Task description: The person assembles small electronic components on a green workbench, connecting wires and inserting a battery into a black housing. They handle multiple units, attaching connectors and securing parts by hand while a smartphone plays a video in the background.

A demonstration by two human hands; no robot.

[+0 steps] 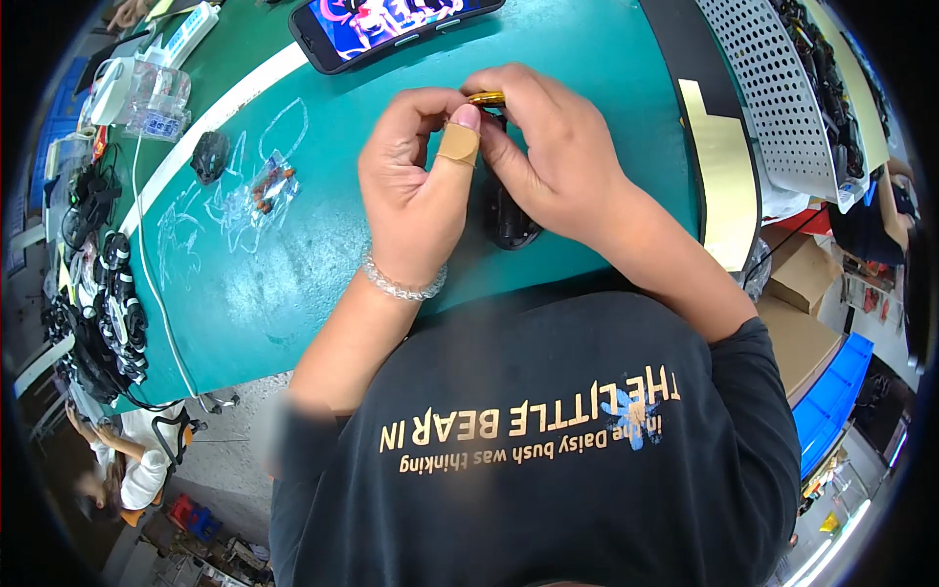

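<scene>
My left hand [416, 166] and my right hand [553, 147] meet above the green table, fingers closed in pinches. Between their fingertips is a small shiny gold-yellow piece [486, 99], mostly covered by the fingers. A tan bandage [458, 144] wraps the left thumb, and a clear beaded bracelet [401, 281] circles that wrist. Below the right thumb a black bundle [509, 223], which looks like coiled cable, shows in part. Whether it joins the gold piece is hidden by the fingers.
A phone [381, 29] with a lit screen stands at the far edge. Left of my hands lie a small black bundle [209, 157] and crumpled clear plastic [264, 194]. Black cables [103, 284] pile at the left edge. A perforated white basket [773, 88] stands right. Someone sits lower left.
</scene>
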